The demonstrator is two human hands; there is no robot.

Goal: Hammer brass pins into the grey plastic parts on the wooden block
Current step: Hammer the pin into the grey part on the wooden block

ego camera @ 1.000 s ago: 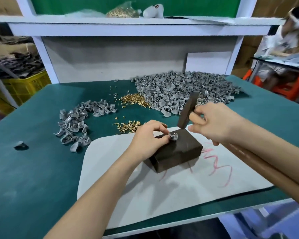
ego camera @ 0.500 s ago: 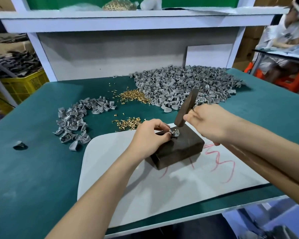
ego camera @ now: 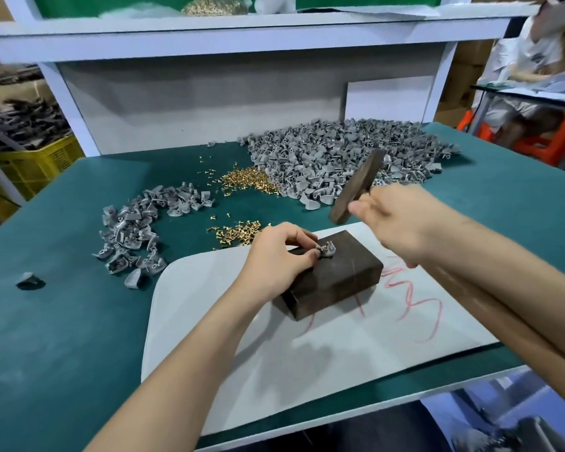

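My left hand (ego camera: 274, 256) rests on the wooden block (ego camera: 336, 278), fingertips pinching a grey plastic part (ego camera: 327, 249) against its top face; my right hand (ego camera: 402, 223) is curled round the hammer (ego camera: 356, 187), whose dark head hangs tilted above and behind the block, clear of the part; the block sits on a white mat (ego camera: 307, 370); loose brass pins (ego camera: 235, 234) lie just beyond my left hand.
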